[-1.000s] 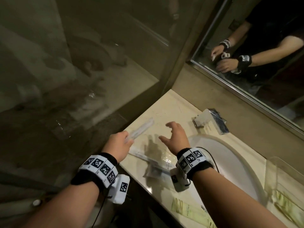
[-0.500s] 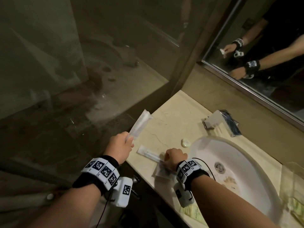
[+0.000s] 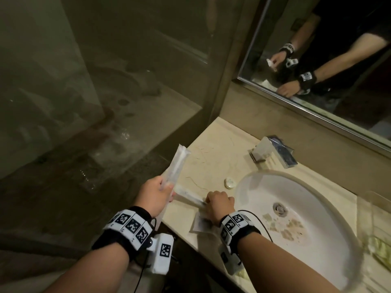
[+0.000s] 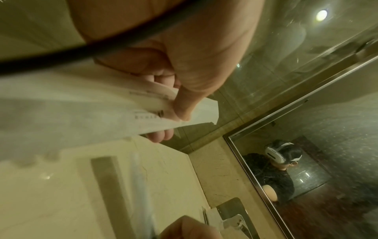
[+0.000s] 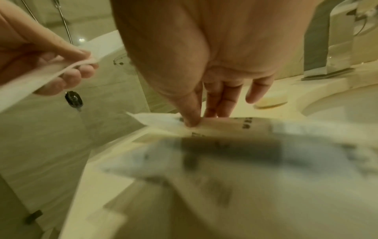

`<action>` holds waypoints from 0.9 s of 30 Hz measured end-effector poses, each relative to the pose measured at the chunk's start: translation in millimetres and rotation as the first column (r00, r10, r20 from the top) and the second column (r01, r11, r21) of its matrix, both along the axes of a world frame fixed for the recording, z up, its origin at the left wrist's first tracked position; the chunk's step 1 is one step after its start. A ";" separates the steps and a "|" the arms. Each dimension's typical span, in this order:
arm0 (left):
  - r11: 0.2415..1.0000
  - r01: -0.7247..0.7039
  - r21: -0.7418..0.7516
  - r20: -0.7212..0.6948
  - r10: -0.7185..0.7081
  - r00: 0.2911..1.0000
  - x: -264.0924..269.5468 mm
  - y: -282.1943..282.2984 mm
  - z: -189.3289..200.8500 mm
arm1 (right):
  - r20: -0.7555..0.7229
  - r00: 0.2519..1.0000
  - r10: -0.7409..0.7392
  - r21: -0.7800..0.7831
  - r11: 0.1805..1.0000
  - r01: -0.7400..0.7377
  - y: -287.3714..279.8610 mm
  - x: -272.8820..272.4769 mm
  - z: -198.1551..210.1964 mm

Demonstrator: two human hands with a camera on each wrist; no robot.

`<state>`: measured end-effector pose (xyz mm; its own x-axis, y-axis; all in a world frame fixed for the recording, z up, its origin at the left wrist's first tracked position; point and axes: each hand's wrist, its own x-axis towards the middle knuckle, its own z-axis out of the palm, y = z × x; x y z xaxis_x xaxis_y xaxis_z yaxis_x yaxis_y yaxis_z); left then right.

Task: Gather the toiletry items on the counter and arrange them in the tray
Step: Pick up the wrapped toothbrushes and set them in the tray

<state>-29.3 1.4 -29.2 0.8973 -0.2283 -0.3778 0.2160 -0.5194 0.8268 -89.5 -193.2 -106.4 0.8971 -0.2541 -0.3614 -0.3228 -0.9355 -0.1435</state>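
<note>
My left hand (image 3: 167,187) grips a long white toothbrush packet (image 3: 177,163) by its lower end, raised over the counter's left edge; the left wrist view shows the thumb (image 4: 182,110) pressed on that packet (image 4: 122,113). My right hand (image 3: 208,203) is down on the counter (image 3: 211,149), thumb and fingers (image 5: 192,119) pinching a second long packet (image 3: 188,196) that lies flat. A flat sachet (image 3: 201,224) lies partly under that wrist. A small round soap (image 3: 230,182) sits beside the basin. The clear tray (image 3: 376,225) stands at the far right with a yellow-green packet (image 3: 380,252) inside.
The white basin (image 3: 264,187) fills the counter's middle, with a chrome faucet (image 3: 273,151) behind it. A glass shower wall (image 3: 127,102) borders the counter's left end. A mirror (image 3: 317,60) hangs above the back wall. The counter's front edge runs under my wrists.
My right hand, spread open above the counter a second ago, has dropped and closed on the second long packet. The left hand has kept its packet and tilted it more upright.
</note>
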 end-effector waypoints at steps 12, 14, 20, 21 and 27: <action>0.982 0.173 -0.070 -0.105 -0.180 0.978 5.5 -52.5 1.0 | 0.521 0.777 0.353 -0.226 0.935 -0.273 -47.1 -31.7 74.1; 0.950 0.295 -0.107 -0.136 -0.308 0.942 -0.2 -68.8 4.9 | 0.553 0.752 0.359 -0.247 0.933 -0.264 -49.2 -38.4 81.1; 0.864 0.419 -0.279 -0.065 -0.452 0.890 -24.4 -111.0 23.6 | 0.632 0.723 0.279 -0.241 0.958 -0.159 -66.7 -73.4 86.9; 0.857 0.435 -0.275 -0.057 -0.466 0.883 -28.1 -117.3 24.3 | 0.642 0.723 0.257 -0.238 0.962 -0.132 -70.2 -80.5 87.6; 0.824 0.498 -0.271 -0.025 -0.524 0.852 -53.7 -154.3 27.5 | 0.751 0.630 -0.199 0.094 0.976 0.196 -88.9 -125.3 91.9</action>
